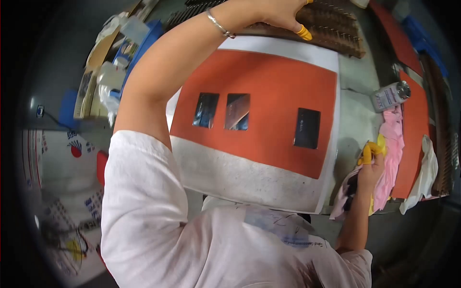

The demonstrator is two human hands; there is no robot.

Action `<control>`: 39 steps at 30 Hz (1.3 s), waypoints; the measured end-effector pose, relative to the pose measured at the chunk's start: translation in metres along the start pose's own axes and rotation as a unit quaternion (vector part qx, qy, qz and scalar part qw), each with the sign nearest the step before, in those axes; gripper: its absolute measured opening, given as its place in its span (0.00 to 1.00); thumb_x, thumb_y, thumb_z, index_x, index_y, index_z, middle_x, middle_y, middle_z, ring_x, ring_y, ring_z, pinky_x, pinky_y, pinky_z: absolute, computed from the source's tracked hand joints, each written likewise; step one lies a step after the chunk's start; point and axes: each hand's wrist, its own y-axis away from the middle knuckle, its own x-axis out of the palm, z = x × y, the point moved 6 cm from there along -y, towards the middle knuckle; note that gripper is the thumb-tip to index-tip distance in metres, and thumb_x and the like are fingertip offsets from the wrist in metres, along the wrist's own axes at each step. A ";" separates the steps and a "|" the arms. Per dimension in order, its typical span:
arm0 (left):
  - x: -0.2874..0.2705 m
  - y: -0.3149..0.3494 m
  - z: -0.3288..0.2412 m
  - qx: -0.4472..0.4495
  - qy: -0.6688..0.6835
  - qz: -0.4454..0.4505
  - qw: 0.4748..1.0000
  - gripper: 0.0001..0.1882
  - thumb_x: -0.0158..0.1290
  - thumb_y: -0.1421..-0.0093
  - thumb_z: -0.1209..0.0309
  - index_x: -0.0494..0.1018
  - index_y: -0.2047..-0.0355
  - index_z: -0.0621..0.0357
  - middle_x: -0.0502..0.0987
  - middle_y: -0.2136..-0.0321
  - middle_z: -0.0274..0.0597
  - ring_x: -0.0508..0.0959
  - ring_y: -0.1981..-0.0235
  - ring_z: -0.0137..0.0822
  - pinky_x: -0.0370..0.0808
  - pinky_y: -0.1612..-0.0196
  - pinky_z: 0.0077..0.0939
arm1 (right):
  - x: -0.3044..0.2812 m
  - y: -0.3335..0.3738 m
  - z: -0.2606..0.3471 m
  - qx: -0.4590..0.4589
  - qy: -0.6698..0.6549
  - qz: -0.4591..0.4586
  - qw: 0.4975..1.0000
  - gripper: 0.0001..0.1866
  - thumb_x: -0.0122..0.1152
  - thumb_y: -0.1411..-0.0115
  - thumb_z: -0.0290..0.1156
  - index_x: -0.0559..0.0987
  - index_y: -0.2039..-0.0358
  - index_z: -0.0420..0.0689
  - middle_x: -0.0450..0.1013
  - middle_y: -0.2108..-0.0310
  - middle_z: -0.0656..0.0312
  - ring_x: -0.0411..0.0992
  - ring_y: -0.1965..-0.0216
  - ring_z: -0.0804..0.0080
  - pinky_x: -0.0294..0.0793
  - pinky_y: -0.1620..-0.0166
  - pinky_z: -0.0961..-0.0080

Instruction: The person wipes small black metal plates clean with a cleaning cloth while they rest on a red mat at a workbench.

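Note:
On the orange mat [269,81] lie three small dark glossy rectangular panels: a left panel [206,110], a middle panel [237,112] with a bright reflection, and a right panel [306,128]. My left hand [283,14] reaches over the brown slotted rack [331,29] at the top edge. Its thumb and one finger, in yellow finger cots, are apart; the rest is cut off by the frame. At the right, my right hand [372,163], also in yellow finger cots, is curled closed on a pink cloth [343,192]. Something dark shows beside that wrist, partly hidden.
A clear bottle [391,96] with a dark cap lies tilted by another pink cloth [394,144]. Orange sheets [414,129] and a white cloth [424,175] line the right side. A blue bin [149,43] and plastic containers [111,74] stand at the left.

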 end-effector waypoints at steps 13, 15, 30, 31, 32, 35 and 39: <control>0.109 0.268 0.052 -0.149 0.060 0.065 0.985 0.57 0.70 0.75 0.56 0.56 0.44 0.63 0.58 0.48 0.49 0.58 0.46 0.46 0.55 0.44 0.36 | -0.002 0.002 -0.010 -0.004 0.059 -0.012 0.998 0.07 0.53 0.41 0.25 0.74 0.63 0.36 0.67 0.75 0.66 0.63 0.78 0.84 0.61 0.76 0.88; 0.112 0.270 0.052 -0.157 0.073 0.043 0.984 0.53 0.70 0.74 0.58 0.59 0.47 0.63 0.59 0.52 0.47 0.59 0.49 0.45 0.55 0.46 0.35 | 0.000 0.003 -0.006 -0.018 0.082 -0.025 0.996 0.07 0.53 0.41 0.26 0.74 0.64 0.37 0.66 0.76 0.67 0.62 0.79 0.84 0.61 0.76 0.87; 0.082 0.261 0.049 -0.146 0.118 -0.063 0.980 0.42 0.63 0.67 0.62 0.60 0.51 0.68 0.65 0.60 0.52 0.65 0.56 0.48 0.62 0.53 0.34 | 0.005 0.001 -0.001 0.007 0.072 -0.051 0.996 0.06 0.55 0.42 0.25 0.74 0.65 0.37 0.67 0.75 0.66 0.63 0.78 0.83 0.61 0.77 0.88; 0.069 0.248 0.053 -0.129 0.113 -0.087 0.981 0.44 0.63 0.67 0.62 0.59 0.50 0.70 0.65 0.60 0.54 0.66 0.56 0.49 0.62 0.53 0.34 | 0.009 -0.001 -0.001 -0.004 0.069 -0.040 0.997 0.06 0.55 0.43 0.25 0.74 0.65 0.37 0.67 0.75 0.67 0.63 0.78 0.84 0.60 0.77 0.88; 0.059 0.229 0.056 -0.113 0.108 -0.099 0.983 0.44 0.63 0.67 0.62 0.59 0.50 0.70 0.65 0.60 0.54 0.66 0.56 0.49 0.62 0.53 0.34 | 0.012 0.001 0.000 -0.012 0.071 -0.027 0.997 0.06 0.55 0.43 0.24 0.74 0.66 0.38 0.66 0.76 0.67 0.63 0.78 0.84 0.60 0.77 0.88; 0.012 0.155 0.049 -0.049 0.055 -0.162 0.984 0.42 0.63 0.67 0.59 0.62 0.53 0.72 0.66 0.61 0.57 0.66 0.57 0.49 0.64 0.54 0.34 | 0.008 0.003 0.003 0.000 0.073 -0.035 0.997 0.06 0.55 0.43 0.24 0.74 0.66 0.36 0.67 0.77 0.66 0.63 0.78 0.83 0.60 0.76 0.88; 0.016 0.032 0.051 -0.005 -0.033 -0.132 0.991 0.42 0.61 0.65 0.54 0.64 0.55 0.75 0.67 0.63 0.56 0.67 0.58 0.49 0.66 0.54 0.36 | 0.006 0.004 0.004 -0.019 0.057 -0.029 0.998 0.06 0.54 0.43 0.24 0.73 0.66 0.36 0.68 0.77 0.65 0.64 0.78 0.82 0.63 0.73 0.86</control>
